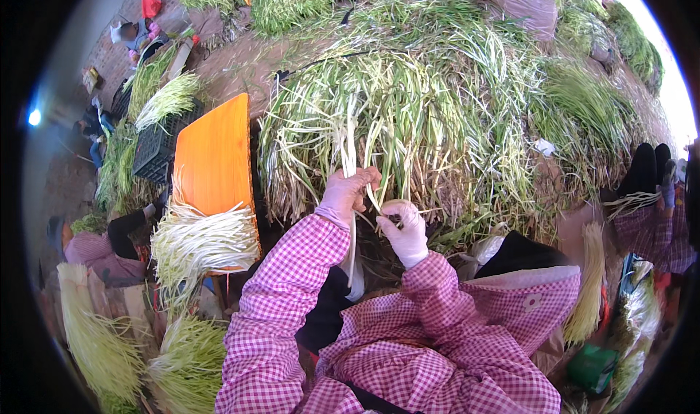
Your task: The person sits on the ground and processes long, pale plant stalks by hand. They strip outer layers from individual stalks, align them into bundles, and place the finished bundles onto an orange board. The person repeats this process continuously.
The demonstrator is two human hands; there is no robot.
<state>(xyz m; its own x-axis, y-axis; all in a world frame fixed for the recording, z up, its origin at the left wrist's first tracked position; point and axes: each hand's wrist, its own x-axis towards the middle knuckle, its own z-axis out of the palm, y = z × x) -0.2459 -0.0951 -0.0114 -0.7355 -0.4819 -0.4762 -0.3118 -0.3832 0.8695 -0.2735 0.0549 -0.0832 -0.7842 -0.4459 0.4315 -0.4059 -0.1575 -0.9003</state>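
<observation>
My left hand [348,192], in a thin pale glove, is closed around a few long white stalks [348,140], probably garlic greens. Their white lower ends hang below the fist, and their tops lie against the large heap of green-and-white stalks [404,107] before me. Close by on the right, my right hand [404,229], also in a pale glove, has thumb and forefinger pinched at the lower end of a single pale stalk [372,192]. That stalk runs up past the left fingertips. Both hands are just over the heap's near edge.
Left of me stands an orange board [214,151], with a pile of white stalks [205,236] across its near end. Beyond it is a black plastic crate [156,151]. Yellowish bundles [98,332] lie at lower left. A person [104,250] sits at left, another [656,222] at right.
</observation>
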